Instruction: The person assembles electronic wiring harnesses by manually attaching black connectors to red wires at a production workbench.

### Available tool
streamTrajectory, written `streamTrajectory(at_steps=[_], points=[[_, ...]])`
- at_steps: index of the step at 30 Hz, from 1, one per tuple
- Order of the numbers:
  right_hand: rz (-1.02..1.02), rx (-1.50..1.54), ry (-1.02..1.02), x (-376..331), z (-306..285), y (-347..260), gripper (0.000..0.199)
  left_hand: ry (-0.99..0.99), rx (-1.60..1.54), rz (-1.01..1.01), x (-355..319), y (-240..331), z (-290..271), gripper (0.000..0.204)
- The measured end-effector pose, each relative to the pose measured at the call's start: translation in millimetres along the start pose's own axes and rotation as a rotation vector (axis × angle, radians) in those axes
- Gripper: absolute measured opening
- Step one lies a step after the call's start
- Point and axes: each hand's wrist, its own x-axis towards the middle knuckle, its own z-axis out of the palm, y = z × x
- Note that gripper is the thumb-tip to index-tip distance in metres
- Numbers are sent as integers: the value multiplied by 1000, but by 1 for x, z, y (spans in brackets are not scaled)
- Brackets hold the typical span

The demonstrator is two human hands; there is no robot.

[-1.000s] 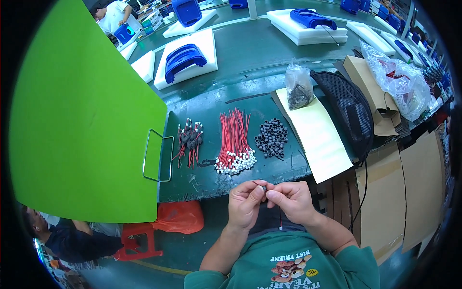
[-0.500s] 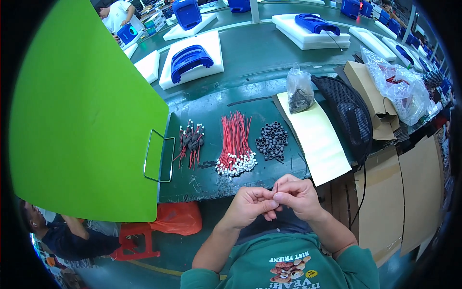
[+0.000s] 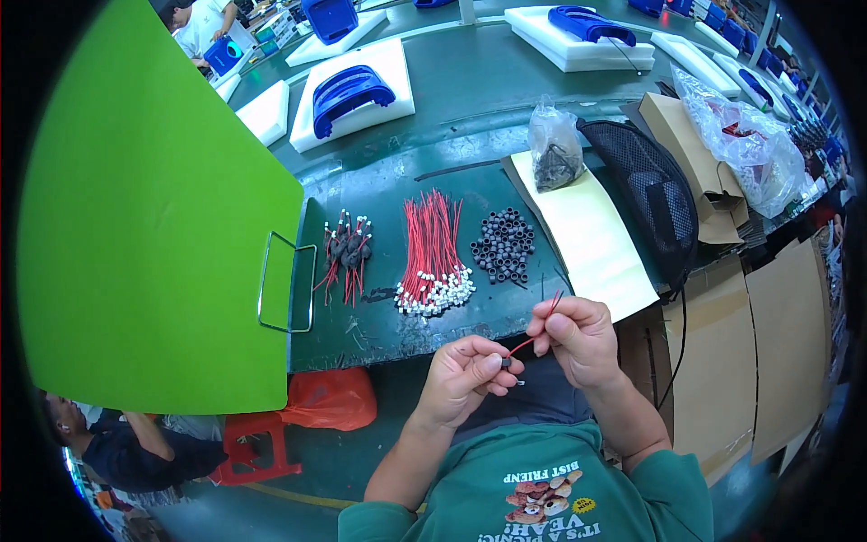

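Note:
My left hand (image 3: 471,372) pinches a small black cylindrical sleeve (image 3: 506,363) between thumb and fingers, and a white tip shows just below it. A red wire (image 3: 521,346) runs from the sleeve up to my right hand (image 3: 582,341), whose thumb and fingers are closed on it; its loose ends stick up past the fingertips. Beyond my hands on the green table lies a bundle of red wires (image 3: 432,237) with white connectors at their near ends. To its right is a pile of dark grey sleeves (image 3: 503,244). Left of the bundle, red wires carry dark lumps (image 3: 348,248).
A green panel (image 3: 163,226) with a metal handle (image 3: 262,303) borders the left. Yellow paper (image 3: 601,248), a plastic bag (image 3: 554,149), a black mesh case (image 3: 655,194) and cardboard (image 3: 709,343) lie right. Blue shells (image 3: 352,95) rest on white foam beyond. Another person (image 3: 126,443) is at lower left.
My hands have drawn apart, the right one moving up and right. Red wire now stretches between them, and the black sleeve shows in my left fingers. The whole view has shifted slightly.

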Motion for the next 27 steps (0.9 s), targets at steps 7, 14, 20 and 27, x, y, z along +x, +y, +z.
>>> streamTrajectory(at_steps=[7,14,20,27], points=[[-271,-831,-423,4,9,-33,8,100,-96,41,1,-4,-2,11],[-351,-1196,-387,1,13,-32,12,158,-26,54,1,-4,0,11],[-456,-1306,-330,-3,18,-24,10,226,9,109,1,-7,6,10],[-694,-1272,-184,-12,25,1,10,326,22,256,3,-18,13,10]])
